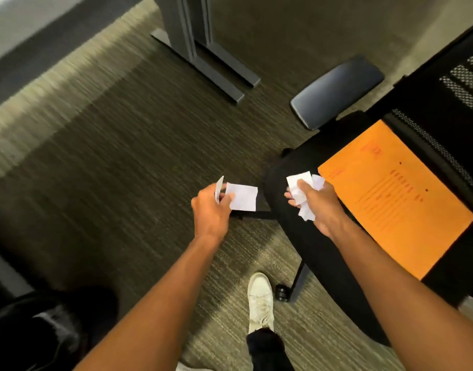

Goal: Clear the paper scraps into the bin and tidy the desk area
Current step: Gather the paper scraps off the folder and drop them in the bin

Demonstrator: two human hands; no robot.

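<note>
- View from a head camera looking down at a carpeted office floor, with two bare forearms reaching up from the bottom of the frame.
- The left hand [212,207], at centre frame, pinches flat white paper scraps [242,196]: one square piece held between thumb and fingers, and a thinner slip seen edge-on just beside it.
- The right hand [314,203], a little right of centre, is closed around a crumpled wad of white paper [301,187] that bulges out above and below the fingers.
- Right of that hand, an orange printed sheet [396,194] lies flat on the seat of a black office chair [297,226], whose armrest [337,92] shows at upper right.
- A dark desk leg [203,49] with a flat foot stands at upper centre.
- One white shoe [260,301] is planted at lower centre; a dark shape at lower left is too blurred to identify.
- No bin shows anywhere in the frame.
- Judged step: the scraps are gathered in both hands and not yet binned.
- The next move likely calls for finding the bin, carrying both handfuls there with the loose flat pieces kept pinched, and releasing them over it. The orange sheet may need tidying afterwards.
</note>
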